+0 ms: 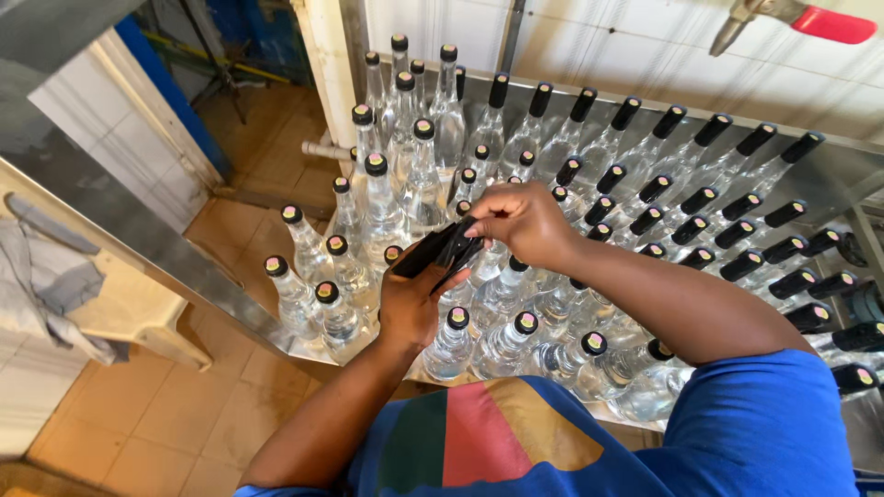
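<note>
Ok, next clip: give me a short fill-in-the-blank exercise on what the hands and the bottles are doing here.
1. The left hand holds a small stack of flat sleeves coloured ____.
2. The right hand pinches the ____ end of that stack.
3. The clear bottles stand on a table made of ____.
4. The tool hanging at the upper right has a handle coloured ____.

Missing words: black; top; metal; red

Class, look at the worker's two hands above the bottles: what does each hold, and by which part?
The left hand grips a bundle of flat black plastic cap sleeves by its lower end; the right hand pinches the bundle's top.
</note>
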